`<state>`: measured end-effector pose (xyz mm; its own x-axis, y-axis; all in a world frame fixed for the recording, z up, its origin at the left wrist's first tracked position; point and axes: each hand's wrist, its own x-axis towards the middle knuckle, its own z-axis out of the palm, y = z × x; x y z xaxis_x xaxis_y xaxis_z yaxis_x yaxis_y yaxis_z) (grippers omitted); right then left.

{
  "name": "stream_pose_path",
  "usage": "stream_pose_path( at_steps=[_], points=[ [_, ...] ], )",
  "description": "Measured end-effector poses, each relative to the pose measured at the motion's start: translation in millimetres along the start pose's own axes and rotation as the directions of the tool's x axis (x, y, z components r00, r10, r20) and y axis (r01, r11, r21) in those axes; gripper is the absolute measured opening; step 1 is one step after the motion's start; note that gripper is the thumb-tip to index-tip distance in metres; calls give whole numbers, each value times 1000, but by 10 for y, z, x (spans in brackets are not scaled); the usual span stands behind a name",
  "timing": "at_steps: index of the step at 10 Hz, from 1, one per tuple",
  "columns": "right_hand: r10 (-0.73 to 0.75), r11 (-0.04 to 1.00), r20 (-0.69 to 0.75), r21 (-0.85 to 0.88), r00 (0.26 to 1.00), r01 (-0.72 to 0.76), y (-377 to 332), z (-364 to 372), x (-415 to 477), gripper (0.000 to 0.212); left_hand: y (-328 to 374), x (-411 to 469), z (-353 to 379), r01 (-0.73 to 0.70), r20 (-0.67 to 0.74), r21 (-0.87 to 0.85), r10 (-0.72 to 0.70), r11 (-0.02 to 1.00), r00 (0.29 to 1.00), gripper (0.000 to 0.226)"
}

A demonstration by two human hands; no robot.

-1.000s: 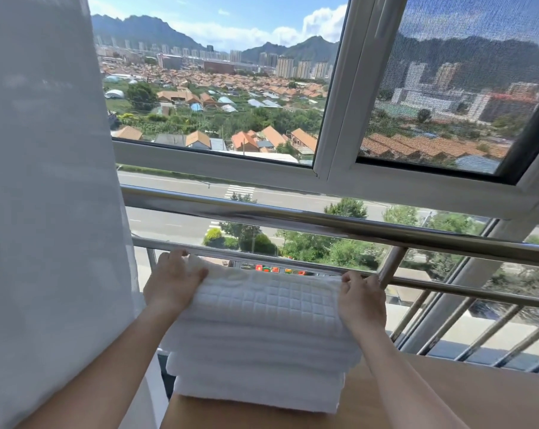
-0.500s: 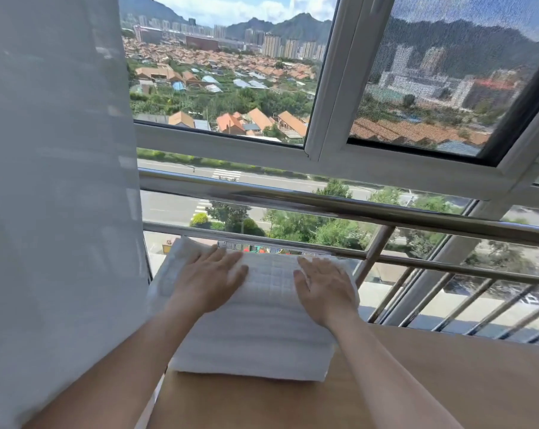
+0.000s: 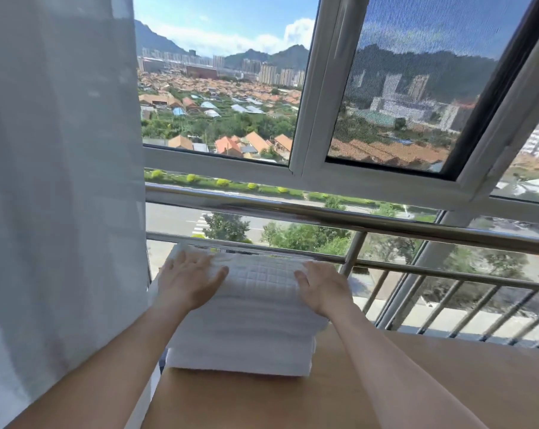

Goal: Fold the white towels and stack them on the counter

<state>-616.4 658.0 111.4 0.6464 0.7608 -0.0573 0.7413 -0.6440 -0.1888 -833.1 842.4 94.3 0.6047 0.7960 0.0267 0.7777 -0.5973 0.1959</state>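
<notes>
one wide-angle view from the person's head, facing forward and a little down along both forearms (image 3: pixel 395 366). it sits close over the worktop (image 3: pixel 466 385), the towels (image 3: pixel 246 339) near and low in the middle, the curtain (image 3: pixel 61 181) hard on the left, the window (image 3: pixel 311 119) and railing (image 3: pixel 339 218) straight ahead

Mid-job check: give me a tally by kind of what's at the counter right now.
Stack of folded white towels: 1
Hands resting on it: 2, left hand, right hand
Light wooden counter: 1
Sheer white curtain: 1
Steel railing: 1
Total: 6
</notes>
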Motion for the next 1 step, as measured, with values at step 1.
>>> stream_pose_path(
  at_steps=[1],
  points=[
    [-23,1000,-67,15,998,24,42,-177,-222,61,202,-238,-125,19,2,18,-20,1000,1000,79]
  ],
)
